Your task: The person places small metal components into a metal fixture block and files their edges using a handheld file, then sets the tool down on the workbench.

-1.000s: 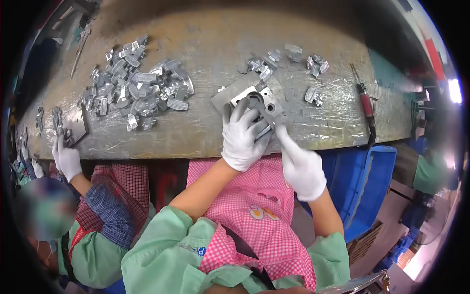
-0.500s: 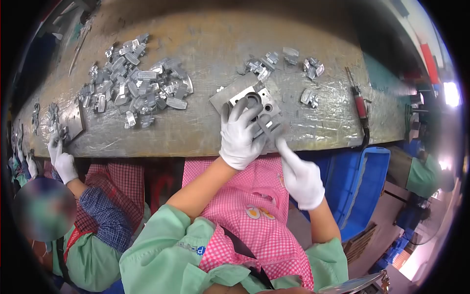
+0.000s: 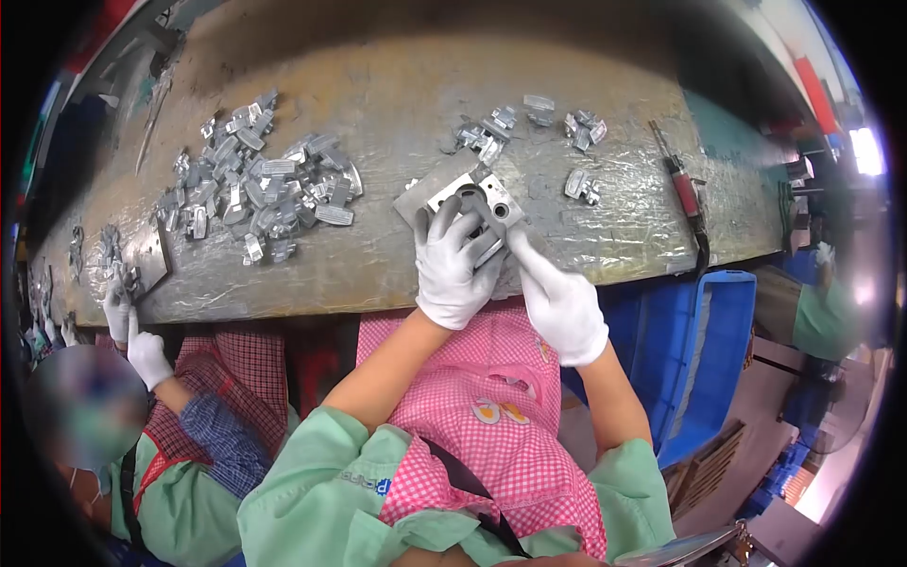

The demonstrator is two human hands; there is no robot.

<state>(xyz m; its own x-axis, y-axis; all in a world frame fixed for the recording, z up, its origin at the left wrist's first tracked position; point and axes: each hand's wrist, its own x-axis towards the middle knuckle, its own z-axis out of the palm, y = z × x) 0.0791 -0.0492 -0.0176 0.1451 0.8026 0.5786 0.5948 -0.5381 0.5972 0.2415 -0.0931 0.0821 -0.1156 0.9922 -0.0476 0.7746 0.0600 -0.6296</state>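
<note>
Both my hands wear white gloves with grey fingers. They meet over a steel fixture block [image 3: 511, 205] with round holes, which sits on a flat metal plate [image 3: 412, 199] near the table's front edge. My left hand [image 3: 453, 269] rests on the block's near left side, its fingers apart. From the right, my right hand [image 3: 564, 307] reaches over the block with its grey fingers close together at the large hole. Any small part under those fingertips is hidden. Just beyond the block lies a small cluster of silver metal castings [image 3: 488, 135].
A large pile of castings [image 3: 250, 180] covers the left of the table [image 3: 378, 76]. More castings [image 3: 581, 186] lie at the right, near a red-handled tool [image 3: 684, 194] with a cable. Blue crates [image 3: 704, 359] stand below the edge. A co-worker's gloved hand [image 3: 148, 357] works at the far left.
My right hand has moved up and left, bringing its fingers from the block's near edge onto its top. My left hand stays at the block. The whole view has shifted slightly.
</note>
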